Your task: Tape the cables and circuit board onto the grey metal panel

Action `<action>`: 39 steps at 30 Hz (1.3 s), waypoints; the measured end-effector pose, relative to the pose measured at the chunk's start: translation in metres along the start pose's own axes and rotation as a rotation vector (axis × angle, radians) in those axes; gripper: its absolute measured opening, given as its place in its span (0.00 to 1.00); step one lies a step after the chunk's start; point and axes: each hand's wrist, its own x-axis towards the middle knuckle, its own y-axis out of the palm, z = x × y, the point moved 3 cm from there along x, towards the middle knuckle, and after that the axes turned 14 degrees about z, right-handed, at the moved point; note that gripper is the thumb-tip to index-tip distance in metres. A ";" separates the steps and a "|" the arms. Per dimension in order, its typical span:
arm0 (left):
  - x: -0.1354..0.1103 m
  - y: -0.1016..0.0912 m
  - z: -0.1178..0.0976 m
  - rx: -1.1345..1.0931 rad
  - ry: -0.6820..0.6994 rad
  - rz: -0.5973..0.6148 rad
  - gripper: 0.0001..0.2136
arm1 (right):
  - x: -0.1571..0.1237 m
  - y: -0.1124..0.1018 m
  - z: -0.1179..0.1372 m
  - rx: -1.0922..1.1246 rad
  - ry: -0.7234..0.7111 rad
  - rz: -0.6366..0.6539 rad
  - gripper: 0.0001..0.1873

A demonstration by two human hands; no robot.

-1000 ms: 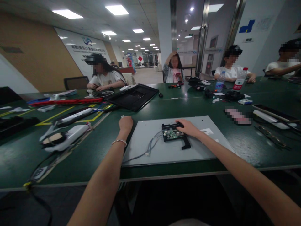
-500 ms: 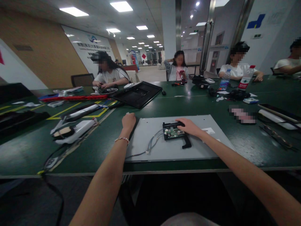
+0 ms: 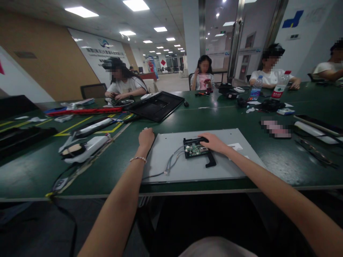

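Note:
A grey flat panel (image 3: 171, 142), seemingly the back of a display screen, lies on the table in front of me. On it sits a black plastic bracket (image 3: 211, 162) with a green circuit board (image 3: 195, 150) in it. Grey cables (image 3: 170, 162) run from the board's left side toward the panel's lower left. My right hand (image 3: 214, 143) grips the bracket's upper right edge, thumb and fingers curled over it. Closed at the panel's upper left edge, my left hand (image 3: 146, 138) has something small and pale showing at its top; its fingers are mostly hidden.
Beyond the panel lies a black monitor housing (image 3: 160, 107) with a mouse (image 3: 186, 104) beside it. A white device (image 3: 88, 148) with a cable is at left. Two bottles (image 3: 256, 89) and a phone (image 3: 276, 129) are at right. Several people sit across the table.
Both hands keep their places on the panel and the bracket, with only a slight shift of the view. A person across the table has lowered a raised arm from behind the head.

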 end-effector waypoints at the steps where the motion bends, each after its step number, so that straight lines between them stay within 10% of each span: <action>1: 0.000 0.001 0.000 -0.006 -0.006 -0.008 0.18 | 0.000 0.000 -0.001 0.002 -0.001 -0.004 0.19; 10: 0.012 -0.024 -0.006 -0.266 0.005 -0.077 0.15 | 0.001 0.000 0.001 -0.014 -0.031 -0.021 0.16; 15: 0.002 -0.051 -0.066 -0.460 0.214 -0.166 0.13 | -0.001 -0.002 -0.001 -0.063 0.009 -0.070 0.13; 22: -0.033 -0.034 -0.136 -0.630 0.463 -0.069 0.09 | -0.002 -0.005 -0.004 -0.106 0.061 -0.097 0.13; 30: -0.044 -0.024 -0.126 -0.682 0.526 0.074 0.11 | -0.011 -0.008 -0.010 -0.123 0.152 -0.134 0.17; 39: -0.053 -0.034 -0.123 -0.334 0.433 -0.142 0.11 | -0.017 -0.005 -0.017 -0.168 0.166 -0.070 0.18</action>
